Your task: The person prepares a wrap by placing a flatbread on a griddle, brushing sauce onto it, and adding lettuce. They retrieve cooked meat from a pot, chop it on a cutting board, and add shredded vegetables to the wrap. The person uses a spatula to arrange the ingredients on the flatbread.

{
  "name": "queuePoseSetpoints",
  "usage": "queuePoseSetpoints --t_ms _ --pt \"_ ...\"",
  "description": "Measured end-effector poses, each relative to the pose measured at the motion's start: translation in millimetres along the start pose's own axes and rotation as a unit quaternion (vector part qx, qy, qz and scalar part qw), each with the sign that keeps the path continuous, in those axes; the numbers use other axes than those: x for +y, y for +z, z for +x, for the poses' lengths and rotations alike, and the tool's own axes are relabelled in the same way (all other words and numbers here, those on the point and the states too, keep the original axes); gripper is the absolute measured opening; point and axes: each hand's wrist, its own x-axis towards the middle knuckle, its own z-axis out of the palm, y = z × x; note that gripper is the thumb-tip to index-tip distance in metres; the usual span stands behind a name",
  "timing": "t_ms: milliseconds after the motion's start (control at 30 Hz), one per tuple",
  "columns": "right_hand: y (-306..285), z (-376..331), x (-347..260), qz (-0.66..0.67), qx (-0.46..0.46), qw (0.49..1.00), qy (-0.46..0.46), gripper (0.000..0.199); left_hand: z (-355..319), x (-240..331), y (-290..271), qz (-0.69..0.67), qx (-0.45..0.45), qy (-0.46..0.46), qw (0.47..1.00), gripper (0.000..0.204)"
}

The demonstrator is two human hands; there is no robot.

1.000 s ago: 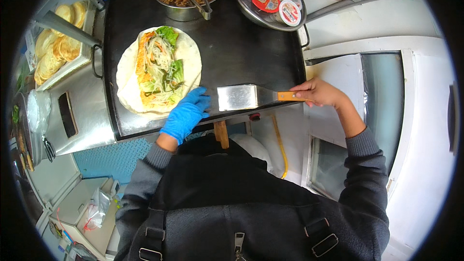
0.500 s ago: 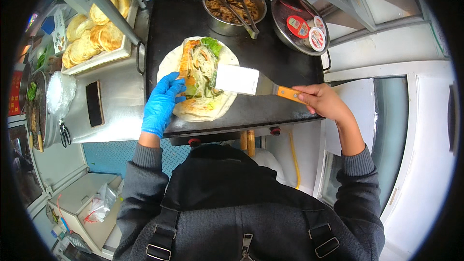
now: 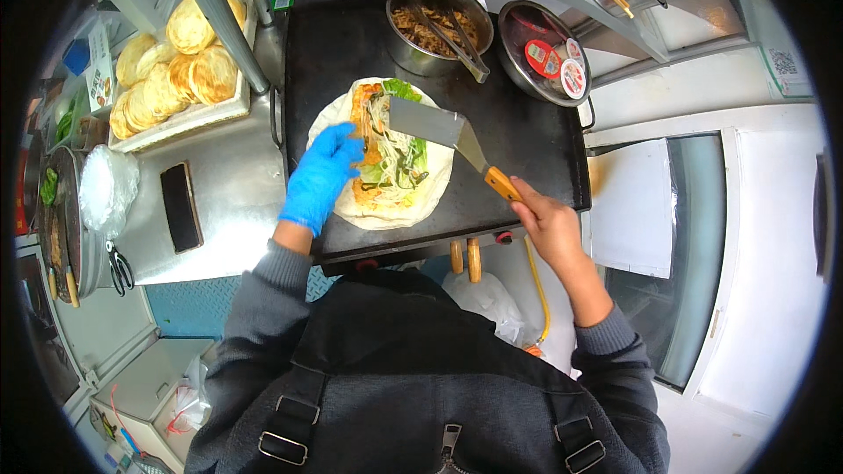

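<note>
A round flatbread [image 3: 428, 197] lies on the black griddle [image 3: 527, 158], topped with shredded vegetables [image 3: 395, 154], green lettuce leaves and an orange-brown strip along the left of the filling. My left hand [image 3: 323, 177], in a blue glove, rests over the flatbread's left side. Its fingers reach toward the filling, a little apart, and no held thing shows in them. My right hand [image 3: 549, 226], bare, is closed around the orange wooden handle of a metal spatula [image 3: 430, 125]. The spatula's wide blade hovers over the upper right part of the filling and hides some of it.
Behind the flatbread stands a steel pot [image 3: 421, 57] of chopped brown food with tongs [image 3: 461, 44] in it. Right of it is a round metal lid [image 3: 527, 22] with small sealed cups. To the left are a tray of flat round breads [image 3: 171, 79], a phone [image 3: 181, 208] and scissors [image 3: 120, 268].
The spatula has turned, its blade rising up and left while my right hand came lower and nearer. My left hand has shifted slightly over the filling. The whole view has shifted a little.
</note>
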Motion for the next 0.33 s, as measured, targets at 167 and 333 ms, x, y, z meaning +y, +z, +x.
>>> queuePoseSetpoints --t_ms 167,333 --pt "28 -29 16 0.445 -0.022 0.842 0.304 0.032 -57 -13 -20 -0.078 0.024 -0.040 0.996 0.031" --pt "74 -97 82 0.565 0.048 0.738 0.364 0.049 -102 -35 -51 -0.155 0.070 -0.060 0.984 0.025"
